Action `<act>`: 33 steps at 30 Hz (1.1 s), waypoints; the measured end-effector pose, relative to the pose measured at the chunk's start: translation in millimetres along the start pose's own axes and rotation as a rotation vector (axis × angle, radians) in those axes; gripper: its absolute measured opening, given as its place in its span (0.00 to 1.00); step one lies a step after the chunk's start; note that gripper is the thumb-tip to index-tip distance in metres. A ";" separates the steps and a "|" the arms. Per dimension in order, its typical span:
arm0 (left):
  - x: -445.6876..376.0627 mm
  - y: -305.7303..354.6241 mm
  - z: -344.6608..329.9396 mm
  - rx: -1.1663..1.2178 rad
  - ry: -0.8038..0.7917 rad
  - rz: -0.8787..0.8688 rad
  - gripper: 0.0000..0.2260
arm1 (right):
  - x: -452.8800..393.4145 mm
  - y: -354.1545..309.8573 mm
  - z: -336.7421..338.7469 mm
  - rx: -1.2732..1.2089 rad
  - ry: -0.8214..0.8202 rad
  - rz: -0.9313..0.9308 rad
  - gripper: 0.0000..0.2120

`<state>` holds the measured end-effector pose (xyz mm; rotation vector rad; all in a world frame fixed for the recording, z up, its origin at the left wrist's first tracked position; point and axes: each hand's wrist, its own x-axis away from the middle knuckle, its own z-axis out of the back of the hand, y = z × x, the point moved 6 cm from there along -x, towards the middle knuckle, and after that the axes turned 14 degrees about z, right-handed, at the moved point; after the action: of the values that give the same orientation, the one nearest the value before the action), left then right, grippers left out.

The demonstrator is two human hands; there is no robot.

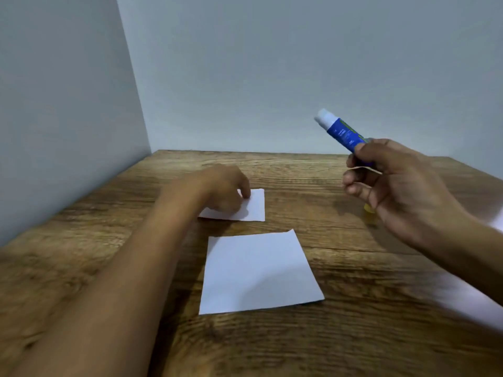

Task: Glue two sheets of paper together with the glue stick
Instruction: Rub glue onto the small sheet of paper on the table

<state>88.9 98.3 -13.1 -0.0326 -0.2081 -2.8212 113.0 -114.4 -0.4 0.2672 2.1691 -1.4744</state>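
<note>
Above the table (pixel 353 336), right hand (pixel 402 186) grips glue stick (pixel 341 131).

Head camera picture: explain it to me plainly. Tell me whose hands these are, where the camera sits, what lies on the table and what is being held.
There is no machine here. A person wears a camera on the head, looking forward and down, so both arms are that person's own. The right hand holds a blue glue stick in the air, its white end pointing up and away. The left hand rests its fingers on the smaller, farther sheet of paper. A larger sheet lies nearer, apart from it, on the wooden table. A small yellow thing beneath the right hand is too hidden to identify.
</note>
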 end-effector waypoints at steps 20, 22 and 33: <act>-10.1 23.9 -23.5 0.053 -0.075 -0.060 0.25 | -61.3 37.1 -54.3 0.740 -0.362 0.105 0.10; -11.8 23.5 -24.5 0.073 -0.080 -0.058 0.25 | -64.3 50.3 -57.2 0.775 -0.379 0.082 0.09; -16.2 24.1 -26.7 0.080 -0.109 -0.045 0.26 | -63.8 59.0 -69.8 0.961 -0.440 0.179 0.09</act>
<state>111.8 76.7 -36.9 -0.1663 -0.3498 -2.8557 172.5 -20.3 4.0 0.3908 0.9598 -2.1156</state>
